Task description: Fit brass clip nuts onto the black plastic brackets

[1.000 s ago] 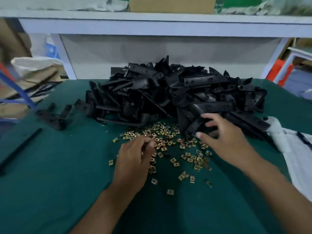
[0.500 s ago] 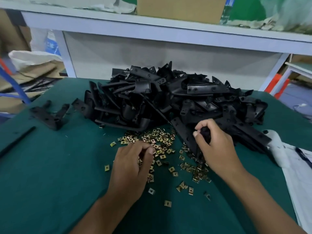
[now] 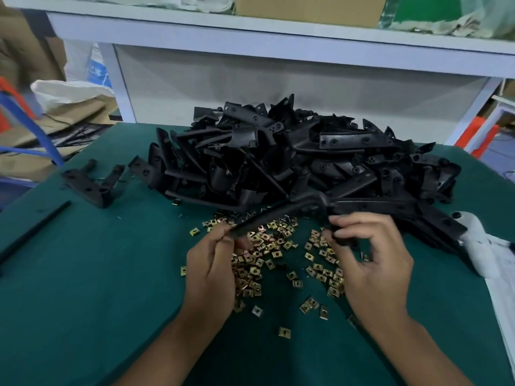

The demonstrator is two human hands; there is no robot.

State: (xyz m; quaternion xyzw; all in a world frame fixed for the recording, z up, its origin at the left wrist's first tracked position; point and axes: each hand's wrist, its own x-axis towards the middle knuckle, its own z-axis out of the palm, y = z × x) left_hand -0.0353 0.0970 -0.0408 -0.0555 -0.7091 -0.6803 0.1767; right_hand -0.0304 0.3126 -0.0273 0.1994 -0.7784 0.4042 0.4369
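- Here the person holds one black bracket [image 3: 281,215] between both hands, low over the scattered brass nuts [image 3: 267,246], so a nut can go on without a long reach.
- The right hand [image 3: 370,263] pinches the bracket's near end with thumb and forefinger; the other fingers curl loosely, gripping nothing.
- The left hand [image 3: 210,268] has its fingertips closed at the bracket's other, blurred end, probably to steady it or press a nut on; whether it has a nut cannot be told.
- The nuts lie loose on the green mat [image 3: 83,288], right under and between the hands.
- The big pile of brackets [image 3: 292,162] sits just behind the nuts and touches their far edge, so the held bracket passes close by it and could snag.
- Two brackets [image 3: 92,185] lie apart at the left, near a black strip [image 3: 33,232].
- A white cloth [image 3: 485,254] lies at the right against the pile, and a white shelf [image 3: 278,37] stands behind the table.
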